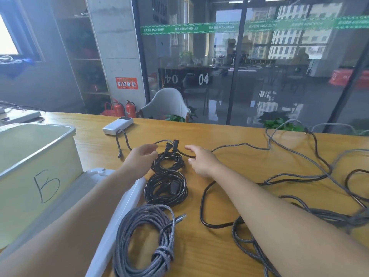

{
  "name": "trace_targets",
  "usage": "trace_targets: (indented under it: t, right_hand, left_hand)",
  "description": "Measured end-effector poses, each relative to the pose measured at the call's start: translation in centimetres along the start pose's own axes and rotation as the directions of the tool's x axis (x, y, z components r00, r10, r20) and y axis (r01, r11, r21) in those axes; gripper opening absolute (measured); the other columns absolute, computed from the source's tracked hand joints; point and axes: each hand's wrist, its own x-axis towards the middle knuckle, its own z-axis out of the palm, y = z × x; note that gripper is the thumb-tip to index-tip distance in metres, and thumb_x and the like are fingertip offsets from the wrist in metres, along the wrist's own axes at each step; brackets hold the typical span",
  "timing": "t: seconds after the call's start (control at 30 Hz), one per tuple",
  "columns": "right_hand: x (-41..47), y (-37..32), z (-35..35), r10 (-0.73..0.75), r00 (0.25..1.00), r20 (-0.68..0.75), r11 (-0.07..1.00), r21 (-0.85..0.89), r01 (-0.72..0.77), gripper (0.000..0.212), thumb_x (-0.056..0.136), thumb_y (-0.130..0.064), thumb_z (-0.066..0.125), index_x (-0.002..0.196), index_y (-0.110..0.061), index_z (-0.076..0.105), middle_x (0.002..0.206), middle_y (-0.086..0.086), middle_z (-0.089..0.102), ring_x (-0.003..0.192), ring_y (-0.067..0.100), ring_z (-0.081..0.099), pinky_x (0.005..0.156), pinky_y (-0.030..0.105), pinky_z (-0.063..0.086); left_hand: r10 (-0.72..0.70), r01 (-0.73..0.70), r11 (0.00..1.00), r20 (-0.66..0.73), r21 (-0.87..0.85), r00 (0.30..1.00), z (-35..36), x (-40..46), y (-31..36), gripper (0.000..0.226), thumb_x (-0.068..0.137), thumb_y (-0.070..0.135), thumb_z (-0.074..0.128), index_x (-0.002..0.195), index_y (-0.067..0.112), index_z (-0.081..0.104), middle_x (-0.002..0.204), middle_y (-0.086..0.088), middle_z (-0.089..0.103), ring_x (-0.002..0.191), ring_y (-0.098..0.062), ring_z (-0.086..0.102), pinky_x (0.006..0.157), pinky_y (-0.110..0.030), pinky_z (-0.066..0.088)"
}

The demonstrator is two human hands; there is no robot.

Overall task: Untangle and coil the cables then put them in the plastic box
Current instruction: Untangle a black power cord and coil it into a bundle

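Wooden table (229, 136) before glass office wall (259, 66)

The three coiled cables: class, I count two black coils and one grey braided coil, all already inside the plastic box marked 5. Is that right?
Not quite. The head view shows the two black coils and the grey braided coil lying on the wooden table, beside the plastic box, not inside it. The count and colours are right.
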Motion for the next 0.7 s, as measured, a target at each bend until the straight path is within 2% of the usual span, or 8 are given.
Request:
trace_targets:
  t: [0.1,0.2,0.3,0.47,0.6,0.7]
  right_hand:
    - [-1.0,0.3,-0.6,-0.018,1.0,-0.011,1.0,0.02,0.018,0.049,0.106,-0.019,0.055,0.154,-0.028,0.046,0.158,0.0,0.047,0.138,0.024,0.051,0.112,0.042,0.045]
    - [-3.2,1.0,-2.2,-0.06,0.998,-0.026,0.997,0.051,0.061,0.042,0.105,-0.022,0.057,0.146,-0.029,0.054,0.151,-0.004,0.051,0.118,0.017,0.06,0.102,0.041,0.052]
    - [-6.5,1.9,-4.1,-0.118,0.992,-0.054,0.991,0.052,0.121,0.036,0.105,-0.024,0.059,0.14,-0.029,0.059,0.145,-0.008,0.055,0.107,0.011,0.061,0.096,0.033,0.052]
    - [-12.6,4.1,-6.8,-0.184,0.983,0.002,0.983,0.004,0.184,0.03,0.104,-0.032,0.064,0.133,-0.03,0.064,0.132,-0.016,0.059,0.108,0.004,0.059,0.091,0.025,0.046]
    - [-17.5,6.0,-8.8,-0.16,0.986,0.046,0.987,0.015,0.159,0.032,0.102,-0.04,0.065,0.133,-0.031,0.066,0.127,-0.018,0.063,0.115,0.001,0.057,0.098,0.024,0.047]
    - [-20.9,7.3,-10.2,-0.205,0.979,0.005,0.96,-0.194,0.202,0.03,0.102,-0.047,0.061,0.13,-0.037,0.067,0.123,-0.023,0.064,0.116,0.0,0.053,0.099,0.029,0.043]
  left_hand:
    - [0.028,-0.028,1.0,-0.001,-0.007,1.0,-0.1,-1.0,0.9,0.033,0.109,0.025,0.053,0.141,0.026,0.061,0.135,0.006,0.063,0.122,-0.015,0.056,0.102,-0.031,0.038]
    - [0.085,-0.085,0.996,0.009,-0.017,0.996,0.2,-2.1,2.5,0.032,0.108,0.026,0.053,0.139,0.028,0.062,0.132,0.007,0.064,0.123,-0.015,0.057,0.1,-0.029,0.04]
    - [0.147,-0.147,0.989,0.04,-0.017,0.988,1.4,-3.7,4.4,0.031,0.108,0.025,0.053,0.138,0.028,0.062,0.129,0.008,0.064,0.115,-0.008,0.059,0.086,-0.019,0.042]
    - [0.23,-0.226,0.973,0.095,-0.052,0.968,4.6,-6.7,7.0,0.031,0.108,0.028,0.054,0.137,0.028,0.064,0.129,0.01,0.066,0.118,-0.006,0.059,0.079,-0.013,0.041]
    - [0.302,-0.291,0.953,0.162,-0.086,0.939,7.9,-9.5,8.4,0.03,0.108,0.027,0.055,0.137,0.028,0.063,0.127,0.013,0.067,0.116,-0.001,0.059,0.086,-0.012,0.041]
    - [0.337,-0.314,0.94,0.216,-0.133,0.916,10.4,-11.2,8.7,0.025,0.107,0.027,0.057,0.131,0.031,0.064,0.124,0.015,0.068,0.115,0.005,0.058,0.092,-0.014,0.044]
